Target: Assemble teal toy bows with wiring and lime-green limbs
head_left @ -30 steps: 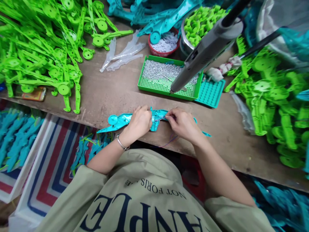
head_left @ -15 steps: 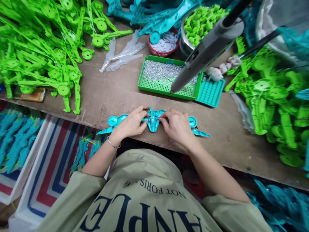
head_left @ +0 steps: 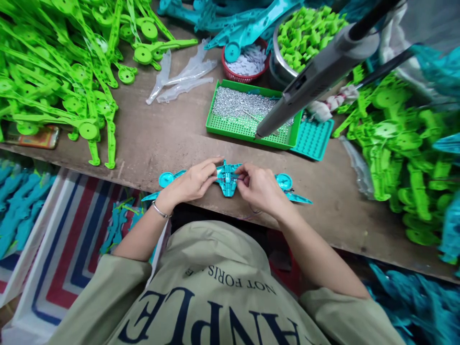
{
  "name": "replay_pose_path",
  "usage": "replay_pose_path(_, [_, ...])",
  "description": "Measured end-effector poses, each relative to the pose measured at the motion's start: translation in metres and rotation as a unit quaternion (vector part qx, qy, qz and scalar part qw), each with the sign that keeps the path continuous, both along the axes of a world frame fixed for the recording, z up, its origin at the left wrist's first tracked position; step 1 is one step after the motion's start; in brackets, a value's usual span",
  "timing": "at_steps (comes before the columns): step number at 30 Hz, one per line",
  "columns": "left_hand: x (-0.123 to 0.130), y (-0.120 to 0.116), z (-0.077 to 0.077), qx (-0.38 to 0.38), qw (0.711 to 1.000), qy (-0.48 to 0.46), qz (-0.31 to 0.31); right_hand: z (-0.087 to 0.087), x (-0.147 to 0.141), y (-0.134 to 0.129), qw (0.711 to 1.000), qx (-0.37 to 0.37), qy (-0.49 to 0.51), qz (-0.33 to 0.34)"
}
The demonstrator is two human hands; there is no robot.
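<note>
A turquoise plastic shell (head_left: 228, 188) lies near the front edge of the bench, with winglike arms, round cups and pointed tips reaching out to both sides. My left hand (head_left: 192, 182) rests over its left arm, fingertips closed on a thin dark wire at the middle section. From the right, my right hand (head_left: 260, 186) pinches thin wire against the same middle section. Loose wire (head_left: 254, 211) trails below my right hand toward the bench edge. Both hands cover parts of the shell's arms.
A grey electric screwdriver (head_left: 309, 79) hangs over a green tray (head_left: 251, 136) of small screws. Lime-green plastic parts are heaped left (head_left: 89, 129) and right (head_left: 390, 139). Behind stand a red basket (head_left: 244, 76) of white pieces and a metal bowl (head_left: 280, 64) of green pieces.
My left hand has shifted slightly left, and my right fingertips have come a little closer to the shell's middle. The shell stays in nearly the same place.
</note>
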State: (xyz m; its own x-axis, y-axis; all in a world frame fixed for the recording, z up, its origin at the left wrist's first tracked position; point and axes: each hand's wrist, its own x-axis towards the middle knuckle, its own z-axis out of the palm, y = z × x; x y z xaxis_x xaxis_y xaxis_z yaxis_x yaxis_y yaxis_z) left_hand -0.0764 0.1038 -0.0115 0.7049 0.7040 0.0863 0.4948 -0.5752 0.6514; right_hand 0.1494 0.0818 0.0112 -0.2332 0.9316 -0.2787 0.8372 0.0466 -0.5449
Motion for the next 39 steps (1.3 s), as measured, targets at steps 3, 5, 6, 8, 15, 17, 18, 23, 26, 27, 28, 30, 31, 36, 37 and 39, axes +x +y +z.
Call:
replay_pose_path(3, [-0.003, -0.01, 0.005, 0.051, 0.997, 0.03, 0.044, 0.001, -0.002, 0.0, 0.999, 0.001, -0.033, 0.012])
replay_pose_path(5, [-0.006, -0.018, 0.007, 0.086, 0.991, 0.061, 0.078, 0.002, -0.005, 0.001, 0.998, 0.007, -0.058, 0.03])
replay_pose_path(6, [-0.008, -0.022, 0.008, 0.097, 0.988, 0.076, 0.092, 0.002, -0.006, 0.001, 0.997, 0.007, -0.065, 0.036])
replay_pose_path(8, [-0.011, -0.028, 0.006, 0.104, 0.983, 0.099, 0.115, 0.002, -0.005, 0.002, 0.997, 0.002, -0.059, 0.04])
replay_pose_path(15, [-0.015, -0.032, -0.013, 0.1, 0.988, 0.028, 0.115, 0.0, 0.019, 0.016, 0.997, 0.069, -0.007, -0.034])
replay_pose_path(17, [-0.012, -0.03, -0.017, 0.115, 0.988, -0.004, 0.104, -0.001, 0.023, 0.019, 0.999, 0.029, -0.011, -0.022])
replay_pose_path(18, [-0.01, -0.029, -0.019, 0.123, 0.987, -0.018, 0.099, -0.002, 0.024, 0.019, 1.0, -0.007, -0.008, -0.016])
replay_pose_path(23, [-0.003, -0.025, -0.025, 0.16, 0.981, -0.058, 0.092, -0.007, 0.025, 0.018, 0.995, -0.084, 0.019, -0.048])
replay_pose_path(26, [-0.002, -0.024, -0.026, 0.168, 0.979, -0.068, 0.092, -0.009, 0.028, 0.019, 0.993, -0.09, 0.036, -0.063])
replay_pose_path(27, [-0.002, -0.023, -0.026, 0.164, 0.98, -0.068, 0.093, -0.01, 0.029, 0.019, 0.993, -0.094, 0.043, -0.062])
replay_pose_path(28, [-0.002, -0.023, -0.026, 0.158, 0.981, -0.068, 0.094, -0.011, 0.03, 0.02, 0.992, -0.098, 0.05, -0.061])
replay_pose_path(30, [-0.003, -0.022, -0.026, 0.151, 0.981, -0.068, 0.097, -0.011, 0.031, 0.02, 0.991, -0.105, 0.056, -0.061])
replay_pose_path(31, [-0.003, -0.022, -0.026, 0.149, 0.982, -0.068, 0.098, -0.012, 0.031, 0.021, 0.991, -0.106, 0.056, -0.064])
replay_pose_path(36, [-0.003, -0.021, -0.028, 0.138, 0.982, -0.082, 0.101, -0.011, 0.031, 0.022, 0.989, -0.106, 0.056, -0.084])
replay_pose_path(37, [-0.004, -0.021, -0.028, 0.138, 0.982, -0.086, 0.1, -0.011, 0.031, 0.022, 0.989, -0.107, 0.06, -0.087])
replay_pose_path(39, [-0.004, -0.021, -0.028, 0.142, 0.981, -0.09, 0.097, -0.011, 0.032, 0.023, 0.988, -0.107, 0.066, -0.093])
